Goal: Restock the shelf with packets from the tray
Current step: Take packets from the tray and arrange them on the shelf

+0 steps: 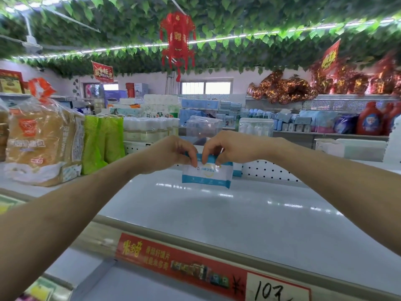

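Your left hand (171,151) and right hand (227,146) both pinch the top edge of the packet (207,173) — each grip closed on it. It's white with blue bands, held upright at the shelf (238,213).

Small grocery shop. White metal shelf (238,213) with pegboard back (267,170); red price strip (180,266) along front edge, handwritten price card (275,288) beside it. Bagged bread loaf (41,142), green packets (102,140) on display. Aisles behind stacked with tissue packs (199,104), red detergent bottles (370,120). Red promo signs (102,71), lantern (178,40) hanging from leaf-covered ceiling (238,14).
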`<state>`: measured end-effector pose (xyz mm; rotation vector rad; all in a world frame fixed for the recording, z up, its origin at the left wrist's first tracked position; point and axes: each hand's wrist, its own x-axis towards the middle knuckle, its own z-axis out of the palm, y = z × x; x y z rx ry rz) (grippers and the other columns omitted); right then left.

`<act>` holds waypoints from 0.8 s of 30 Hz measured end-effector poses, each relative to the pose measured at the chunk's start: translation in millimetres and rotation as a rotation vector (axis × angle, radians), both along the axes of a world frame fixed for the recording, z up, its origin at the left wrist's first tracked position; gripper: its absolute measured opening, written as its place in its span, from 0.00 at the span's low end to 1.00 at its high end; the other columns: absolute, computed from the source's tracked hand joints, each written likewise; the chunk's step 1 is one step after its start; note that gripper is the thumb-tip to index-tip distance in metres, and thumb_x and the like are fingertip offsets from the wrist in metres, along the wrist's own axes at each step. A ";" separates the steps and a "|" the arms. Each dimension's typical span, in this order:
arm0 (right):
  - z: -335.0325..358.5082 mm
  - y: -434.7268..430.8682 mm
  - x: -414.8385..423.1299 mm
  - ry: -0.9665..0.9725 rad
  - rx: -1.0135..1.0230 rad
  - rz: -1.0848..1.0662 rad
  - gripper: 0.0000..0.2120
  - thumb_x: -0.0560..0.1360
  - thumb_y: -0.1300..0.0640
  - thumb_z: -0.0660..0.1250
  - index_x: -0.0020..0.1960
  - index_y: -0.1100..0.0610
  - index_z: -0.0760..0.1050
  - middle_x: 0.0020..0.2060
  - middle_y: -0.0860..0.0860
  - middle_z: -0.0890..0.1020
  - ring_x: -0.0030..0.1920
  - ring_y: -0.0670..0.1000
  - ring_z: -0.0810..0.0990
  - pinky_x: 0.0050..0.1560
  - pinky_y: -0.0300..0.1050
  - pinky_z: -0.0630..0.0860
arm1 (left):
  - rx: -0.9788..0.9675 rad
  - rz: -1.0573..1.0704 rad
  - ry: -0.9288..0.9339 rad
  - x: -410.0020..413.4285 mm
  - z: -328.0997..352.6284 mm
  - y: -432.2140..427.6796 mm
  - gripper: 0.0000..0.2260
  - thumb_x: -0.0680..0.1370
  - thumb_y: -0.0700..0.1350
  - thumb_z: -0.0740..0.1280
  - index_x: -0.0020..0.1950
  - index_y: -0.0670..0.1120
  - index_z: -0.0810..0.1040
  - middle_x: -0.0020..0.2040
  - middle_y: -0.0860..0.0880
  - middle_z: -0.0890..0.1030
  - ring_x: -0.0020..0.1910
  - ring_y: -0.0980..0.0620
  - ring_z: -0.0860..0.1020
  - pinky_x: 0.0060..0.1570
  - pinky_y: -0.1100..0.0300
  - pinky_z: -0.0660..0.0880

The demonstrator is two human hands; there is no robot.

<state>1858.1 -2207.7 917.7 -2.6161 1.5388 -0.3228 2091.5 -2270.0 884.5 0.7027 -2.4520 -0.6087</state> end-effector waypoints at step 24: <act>-43.0 -63.6 -51.6 0.296 -0.237 -0.263 0.14 0.82 0.61 0.66 0.63 0.47 0.80 0.57 0.47 0.69 0.57 0.50 0.70 0.62 0.45 0.71 | -0.097 0.191 -0.079 119.3 -16.7 28.5 0.09 0.82 0.42 0.70 0.51 0.56 0.87 0.64 0.64 0.77 0.65 0.67 0.74 0.65 0.62 0.70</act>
